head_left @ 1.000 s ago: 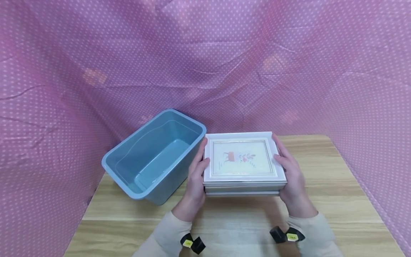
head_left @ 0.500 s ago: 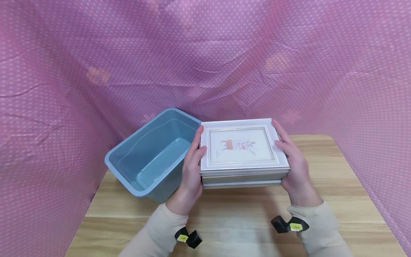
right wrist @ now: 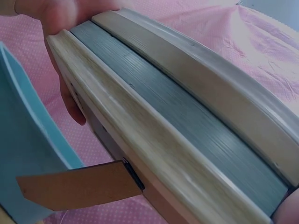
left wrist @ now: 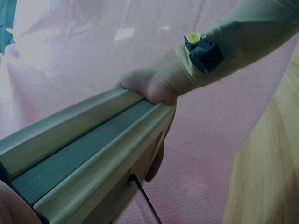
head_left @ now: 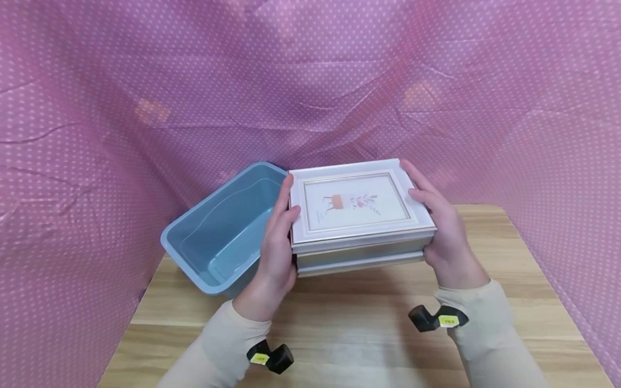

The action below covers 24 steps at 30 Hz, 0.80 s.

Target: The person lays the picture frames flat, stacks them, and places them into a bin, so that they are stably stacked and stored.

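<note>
Both hands hold a stack of picture frames above the table, one hand at each short end. The top one is a white picture frame [head_left: 356, 202] with a plant-and-stool print. Beneath it, a grey-teal frame [right wrist: 187, 114] and a pale frame [right wrist: 140, 123] show their edges. My left hand [head_left: 277, 242] grips the left end, thumb on the top face. My right hand [head_left: 446, 231] grips the right end likewise. The stack tilts, its right end turned slightly away. A brown stand flap [right wrist: 79, 185] hangs out from the bottom frame. Fingers underneath are mostly hidden.
A blue plastic bin [head_left: 183, 267] stands at the left of the wooden table [head_left: 349, 345], partly covered by the left hand and the stack. Its visible inside holds nothing. Pink dotted cloth [head_left: 310, 81] hangs behind and at both sides.
The hands have raised the stack and shifted it left, so it covers more of the bin's right side. The stack has turned slightly. Both hands keep their grip.
</note>
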Available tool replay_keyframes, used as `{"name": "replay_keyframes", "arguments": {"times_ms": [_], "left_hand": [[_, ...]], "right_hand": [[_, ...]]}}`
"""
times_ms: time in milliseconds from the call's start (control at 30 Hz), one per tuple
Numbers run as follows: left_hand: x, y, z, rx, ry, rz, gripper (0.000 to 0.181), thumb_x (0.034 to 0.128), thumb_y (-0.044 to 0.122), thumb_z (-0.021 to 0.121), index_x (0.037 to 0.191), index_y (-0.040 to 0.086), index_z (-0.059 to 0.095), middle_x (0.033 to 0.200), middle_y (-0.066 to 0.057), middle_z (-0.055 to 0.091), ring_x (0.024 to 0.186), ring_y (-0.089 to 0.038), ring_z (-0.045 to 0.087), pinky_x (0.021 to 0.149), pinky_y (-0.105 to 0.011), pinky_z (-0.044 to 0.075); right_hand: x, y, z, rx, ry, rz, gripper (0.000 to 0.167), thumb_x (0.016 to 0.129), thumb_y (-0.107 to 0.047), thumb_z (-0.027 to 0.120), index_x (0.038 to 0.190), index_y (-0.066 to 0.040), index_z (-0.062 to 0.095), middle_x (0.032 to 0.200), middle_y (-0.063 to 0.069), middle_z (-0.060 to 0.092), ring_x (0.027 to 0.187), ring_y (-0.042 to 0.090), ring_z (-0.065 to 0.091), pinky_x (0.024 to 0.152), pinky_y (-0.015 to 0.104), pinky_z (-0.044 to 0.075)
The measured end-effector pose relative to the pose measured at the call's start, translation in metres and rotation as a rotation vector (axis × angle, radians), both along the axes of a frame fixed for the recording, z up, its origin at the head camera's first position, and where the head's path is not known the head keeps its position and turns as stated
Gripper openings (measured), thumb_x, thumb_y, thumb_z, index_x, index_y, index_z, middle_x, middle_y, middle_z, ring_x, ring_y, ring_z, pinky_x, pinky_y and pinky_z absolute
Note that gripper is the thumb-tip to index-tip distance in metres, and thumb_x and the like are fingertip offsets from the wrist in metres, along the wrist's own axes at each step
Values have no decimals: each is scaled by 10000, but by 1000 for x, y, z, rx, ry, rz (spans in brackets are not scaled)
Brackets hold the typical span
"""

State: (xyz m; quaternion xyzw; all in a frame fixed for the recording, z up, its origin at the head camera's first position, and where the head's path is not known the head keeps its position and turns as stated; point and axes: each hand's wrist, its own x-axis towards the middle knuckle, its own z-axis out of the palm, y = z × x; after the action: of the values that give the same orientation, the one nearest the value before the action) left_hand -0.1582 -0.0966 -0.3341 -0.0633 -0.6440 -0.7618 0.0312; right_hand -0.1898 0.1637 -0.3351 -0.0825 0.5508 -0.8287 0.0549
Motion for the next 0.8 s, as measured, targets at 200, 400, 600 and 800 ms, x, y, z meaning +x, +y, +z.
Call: {"name": "replay_keyframes", "arguments": {"times_ms": [200,400,600,800], "left_hand": [[1,-10,14,52,8,21,690,1079,205,361,1744,245,184,1821,129,124,1687,-102,41,1394,-445,12],[3,-16,24,113,4,41,700,1084,183,348,1749,267,145,1818,151,136,1677,-61,75,1398,-376,52],[5,-22,33,173,3,43,701,1094,157,340,1749,295,132,1814,183,128,1664,-18,88,1395,-330,66],[8,-28,39,202,-1,51,713,1096,135,350,1750,300,119,1817,174,112,1668,-30,73,1397,-334,48]], "right_hand": [[-13,-10,15,-3,-34,41,604,1117,-156,362,1705,-293,338,1815,-78,161,1678,171,82,1384,442,5],[-28,-19,24,16,-34,92,610,1107,-157,358,1700,-300,351,1811,-69,173,1672,187,103,1380,457,15],[-41,-27,30,8,-38,132,606,1100,-169,366,1690,-307,376,1806,-67,198,1666,189,125,1374,455,35],[-49,-34,34,25,-46,133,600,1087,-180,408,1675,-301,410,1796,-83,241,1664,182,140,1376,468,24]]}}
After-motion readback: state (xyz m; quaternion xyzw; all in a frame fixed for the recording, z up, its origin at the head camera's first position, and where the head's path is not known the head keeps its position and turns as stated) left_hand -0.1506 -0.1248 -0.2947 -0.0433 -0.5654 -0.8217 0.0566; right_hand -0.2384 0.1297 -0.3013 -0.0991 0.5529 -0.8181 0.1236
